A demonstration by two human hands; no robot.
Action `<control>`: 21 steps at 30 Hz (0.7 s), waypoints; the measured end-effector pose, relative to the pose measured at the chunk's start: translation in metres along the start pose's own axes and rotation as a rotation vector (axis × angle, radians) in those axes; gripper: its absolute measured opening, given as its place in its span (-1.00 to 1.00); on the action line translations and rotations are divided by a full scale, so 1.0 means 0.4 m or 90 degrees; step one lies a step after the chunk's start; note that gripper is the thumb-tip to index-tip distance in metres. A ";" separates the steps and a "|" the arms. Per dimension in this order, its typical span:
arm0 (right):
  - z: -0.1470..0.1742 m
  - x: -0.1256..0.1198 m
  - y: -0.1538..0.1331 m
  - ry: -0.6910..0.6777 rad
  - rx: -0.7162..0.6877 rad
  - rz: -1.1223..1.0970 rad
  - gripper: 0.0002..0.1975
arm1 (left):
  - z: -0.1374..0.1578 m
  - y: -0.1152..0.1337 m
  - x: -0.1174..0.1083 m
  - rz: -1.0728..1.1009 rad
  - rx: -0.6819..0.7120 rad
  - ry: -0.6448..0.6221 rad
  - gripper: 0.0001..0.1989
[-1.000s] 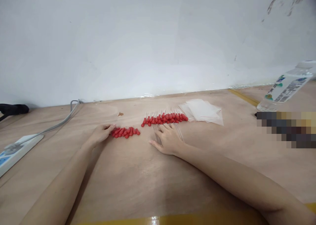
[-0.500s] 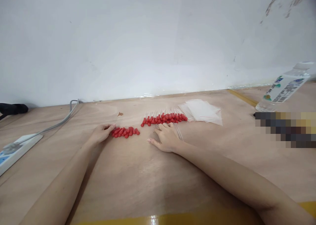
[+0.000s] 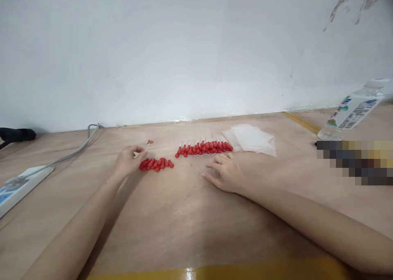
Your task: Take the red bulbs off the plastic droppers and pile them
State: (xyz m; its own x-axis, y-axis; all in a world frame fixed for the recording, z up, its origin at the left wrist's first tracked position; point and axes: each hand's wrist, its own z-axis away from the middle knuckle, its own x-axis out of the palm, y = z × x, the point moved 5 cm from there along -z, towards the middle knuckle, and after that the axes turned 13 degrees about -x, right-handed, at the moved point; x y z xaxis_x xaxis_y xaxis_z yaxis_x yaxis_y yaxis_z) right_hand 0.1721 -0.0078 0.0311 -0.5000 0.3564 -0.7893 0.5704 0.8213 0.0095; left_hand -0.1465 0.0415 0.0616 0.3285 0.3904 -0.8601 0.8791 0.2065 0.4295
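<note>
My left hand [image 3: 129, 162] hovers at the left end of a small pile of red rubber bulbs [image 3: 157, 164]. Its thumb and forefinger curve together in a pinch; anything between them is too small to make out. Lying on the table, my right hand [image 3: 226, 174] has its fingers spread, their tips beside thin clear tubes [image 3: 201, 165]. Just beyond those fingers runs a longer row of red bulbs [image 3: 204, 147], with clear tubes sticking out on its far side. Part of the near tubes is hidden under the right hand.
Clear plastic bags [image 3: 251, 137] lie stacked right of the row. A clear bottle [image 3: 350, 110] stands at the far right near a blurred-out object [image 3: 356, 161]. On the left are a power strip [image 3: 27, 186] with a grey cable [image 3: 72, 152] and a black object [image 3: 18, 134]. A wall closes off the back.
My right hand has slid right, uncovering clear tubes in front of the row. My left hand has risen slightly off the small pile, its fingers curling. The bulbs look unmoved.
</note>
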 end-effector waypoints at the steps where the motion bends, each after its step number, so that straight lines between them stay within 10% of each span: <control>1: 0.013 -0.005 0.007 0.013 -0.007 0.000 -0.70 | 0.010 0.037 0.003 0.004 0.043 0.002 -0.69; 8: 0.063 -0.028 0.030 0.111 -0.015 0.010 -0.81 | 0.040 0.219 0.094 -0.048 0.174 -0.108 -0.68; 16: 0.070 -0.032 0.029 0.133 -0.020 0.005 -0.84 | 0.018 0.238 0.142 0.003 0.092 -0.185 -0.67; 21: 0.072 -0.019 0.036 0.142 -0.020 -0.015 -0.87 | 0.050 0.218 0.113 0.047 -0.003 -0.087 -0.70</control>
State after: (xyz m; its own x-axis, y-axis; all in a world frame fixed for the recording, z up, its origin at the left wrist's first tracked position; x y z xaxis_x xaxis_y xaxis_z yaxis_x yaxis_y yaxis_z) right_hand 0.2028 -0.0115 0.0195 -0.6473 0.4235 -0.6338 0.5377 0.8430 0.0142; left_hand -0.0482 0.0590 0.0547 0.4369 0.2796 -0.8550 0.8492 0.1854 0.4945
